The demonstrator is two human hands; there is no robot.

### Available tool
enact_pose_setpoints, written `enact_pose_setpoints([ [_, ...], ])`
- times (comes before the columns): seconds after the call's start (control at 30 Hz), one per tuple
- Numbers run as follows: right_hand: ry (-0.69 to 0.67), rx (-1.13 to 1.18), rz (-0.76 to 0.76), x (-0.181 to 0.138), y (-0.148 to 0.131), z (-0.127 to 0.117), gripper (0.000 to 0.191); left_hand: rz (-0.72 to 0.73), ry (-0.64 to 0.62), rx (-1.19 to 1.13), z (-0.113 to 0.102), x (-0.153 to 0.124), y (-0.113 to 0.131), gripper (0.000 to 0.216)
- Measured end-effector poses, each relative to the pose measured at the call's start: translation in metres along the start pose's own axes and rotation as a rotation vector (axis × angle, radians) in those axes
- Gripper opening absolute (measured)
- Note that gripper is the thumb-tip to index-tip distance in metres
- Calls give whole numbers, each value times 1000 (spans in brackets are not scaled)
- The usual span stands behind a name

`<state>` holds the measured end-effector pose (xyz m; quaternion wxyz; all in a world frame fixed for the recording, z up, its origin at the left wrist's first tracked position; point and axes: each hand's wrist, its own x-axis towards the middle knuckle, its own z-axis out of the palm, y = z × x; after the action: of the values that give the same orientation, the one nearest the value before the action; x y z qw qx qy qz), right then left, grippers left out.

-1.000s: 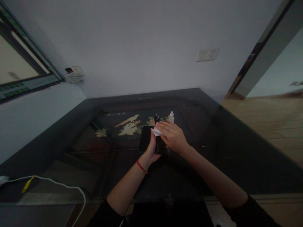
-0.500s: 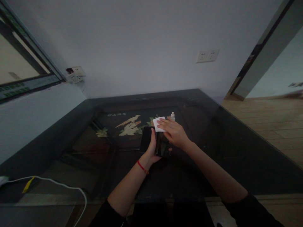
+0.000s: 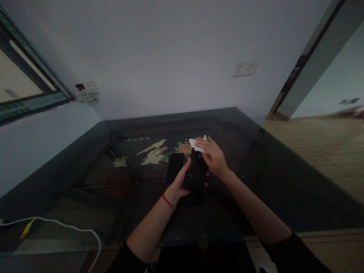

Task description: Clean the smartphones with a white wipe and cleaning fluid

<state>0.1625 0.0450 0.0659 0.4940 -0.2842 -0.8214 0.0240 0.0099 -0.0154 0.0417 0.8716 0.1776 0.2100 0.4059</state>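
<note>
A black phone [image 3: 195,175] lies tilted in my left hand [image 3: 180,181], the thumb along its left edge and fingertips showing at the right edge. My right hand [image 3: 214,156] presses a folded white tissue [image 3: 196,145] against the phone's top end, fingers over the tissue. On the table just left of my left hand rests a second dark, flat, phone-like slab [image 3: 174,167]. A small bottle with a white cap [image 3: 205,137] stands behind my right hand, mostly hidden by it.
The dark glossy table [image 3: 273,197] carries an inlaid bird picture [image 3: 153,153]. A white cable [image 3: 65,226] with a yellow tag [image 3: 27,228] runs across the front left. Wall sockets [image 3: 245,69] sit above the table's back edge, and a window [image 3: 25,72] is at left.
My right hand has moved slightly right with the tissue, which now tilts at the phone's top right. The phone has turned, showing more of its face, and the view has shifted slightly.
</note>
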Motion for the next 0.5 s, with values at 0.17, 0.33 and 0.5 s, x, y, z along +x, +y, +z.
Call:
enact_pose_setpoints([
  [0.17, 22, 43, 217, -6, 9, 4, 32, 17, -27, 54, -1, 0, 2, 51],
  [0.33, 93, 4, 402, -11, 20, -4, 32, 109, -29, 3, 8, -4, 7, 56],
  [0.5, 225, -96, 441, -11, 12, -1, 33, 114, 34, -27, 9, -3, 5, 52],
])
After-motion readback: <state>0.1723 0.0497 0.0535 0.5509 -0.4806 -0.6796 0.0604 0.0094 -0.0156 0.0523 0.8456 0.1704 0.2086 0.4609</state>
